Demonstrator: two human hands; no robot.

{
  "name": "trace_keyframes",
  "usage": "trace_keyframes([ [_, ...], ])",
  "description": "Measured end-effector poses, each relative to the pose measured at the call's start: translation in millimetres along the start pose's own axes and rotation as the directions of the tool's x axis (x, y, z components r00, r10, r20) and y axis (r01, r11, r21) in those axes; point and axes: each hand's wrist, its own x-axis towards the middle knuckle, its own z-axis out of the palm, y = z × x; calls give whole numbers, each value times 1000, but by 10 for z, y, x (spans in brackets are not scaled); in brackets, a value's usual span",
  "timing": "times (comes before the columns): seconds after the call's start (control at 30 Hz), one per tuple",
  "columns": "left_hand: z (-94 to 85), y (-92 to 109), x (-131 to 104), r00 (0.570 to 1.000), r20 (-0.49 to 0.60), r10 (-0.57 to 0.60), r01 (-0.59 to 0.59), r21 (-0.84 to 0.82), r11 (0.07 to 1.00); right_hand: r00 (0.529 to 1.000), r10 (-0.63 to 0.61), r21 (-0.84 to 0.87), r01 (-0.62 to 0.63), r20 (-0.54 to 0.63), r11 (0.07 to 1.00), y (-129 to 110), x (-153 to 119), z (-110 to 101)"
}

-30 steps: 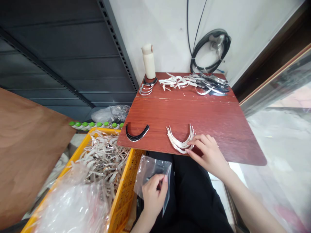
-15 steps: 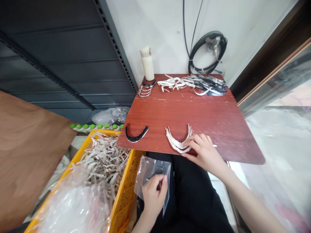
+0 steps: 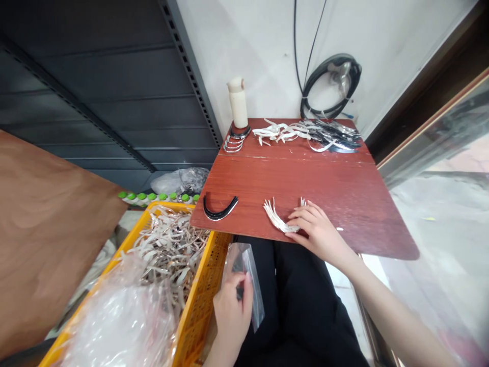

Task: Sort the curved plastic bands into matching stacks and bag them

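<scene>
A clear plastic bag (image 3: 252,285) is pinched in my left hand (image 3: 233,306), low over my lap beside the yellow crate. On the red-brown table, my right hand (image 3: 315,229) grips the right side of a bundle of white curved strips (image 3: 275,218) near the front edge. Its thumb is on the near side, the fingers over the top, and they hide part of the bundle. Left of it lies a small stack of black curved strips (image 3: 220,213), touched by neither hand.
A yellow crate (image 3: 204,278) at the left holds loose silvery-white strips (image 3: 175,244) and plastic bags (image 3: 118,316). Along the table's (image 3: 298,176) back stand a cream bottle (image 3: 238,104) and piles of white strips (image 3: 280,131) and black strips (image 3: 336,135). Coiled cable (image 3: 353,84) hangs on the wall.
My right hand has closed around the white strips, which are now gathered more tightly. My left hand has shifted slightly left with the bag, which has turned and looks narrower.
</scene>
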Motion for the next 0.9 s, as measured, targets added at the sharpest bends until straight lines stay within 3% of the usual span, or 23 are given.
trace_keyframes([
  [0.1, -105, 17, 55, 993, 104, 62, -72, 91, 993, 1000, 1, 47, -1, 6, 999, -34, -14, 55],
  [0.27, -116, 62, 41, 961, 276, -17, -32, 174, 984, 999, -4, 19, 5, -55, 1000, -62, -95, 167],
  [0.67, 121, 143, -96, 952, 222, -211, 160, 227, 961, 983, -132, -4, 133, -127, 991, -84, -321, 204],
  [0.77, 175, 157, -98, 956, 206, -207, 170, 185, 968, 982, -179, 75, 182, -56, 980, -312, -335, 76],
  [0.9, 260, 111, -109, 980, 160, -115, 98, 109, 989, 939, -289, 237, 242, 186, 941, -763, -393, -87],
])
